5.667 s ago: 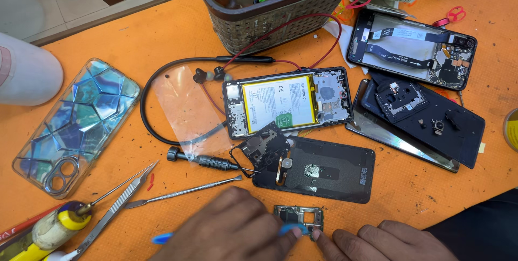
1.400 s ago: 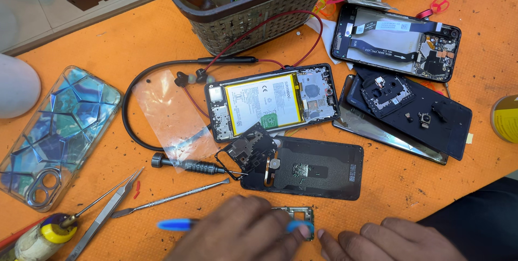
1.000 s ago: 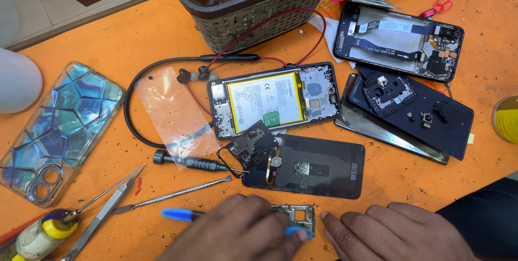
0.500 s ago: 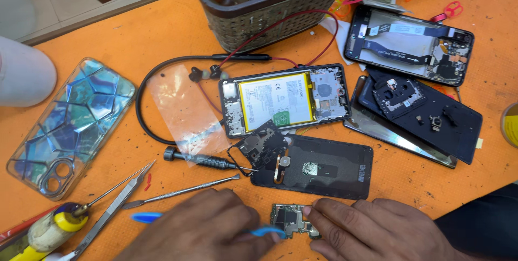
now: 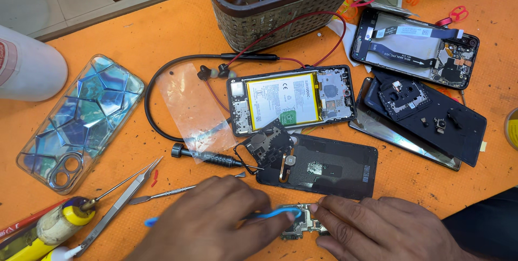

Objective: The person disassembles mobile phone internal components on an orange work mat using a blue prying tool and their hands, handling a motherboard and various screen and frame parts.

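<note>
At nine o'clock on the orange counter lies a clear phone case with a blue faceted pattern, and at eight o'clock a yellow-capped glue tube rests beside metal tweezers. Toward the centre a black neckband earphone cable curves around a clear plastic film, with a black screwdriver and a thin metal spudger just below. My left hand, at six o'clock, is curled closed around a blue tool whose tip rests on the small circuit board; its other end sticks out past my wrist. The board lies flat on the counter between my two hands, just below the black back cover with a small black shield piece resting on its left end. Above that, near centre, sits the opened phone with a yellow battery, and at twelve o'clock a brown woven basket with red wires trailing from it. My right hand, at five o'clock, lies flat with fingers loosely spread, its fingertips pressing on the right edge of the board without closing around it. At two o'clock there is another opened phone frame, and at three o'clock a dark rear panel lying over a glass screen.
</note>
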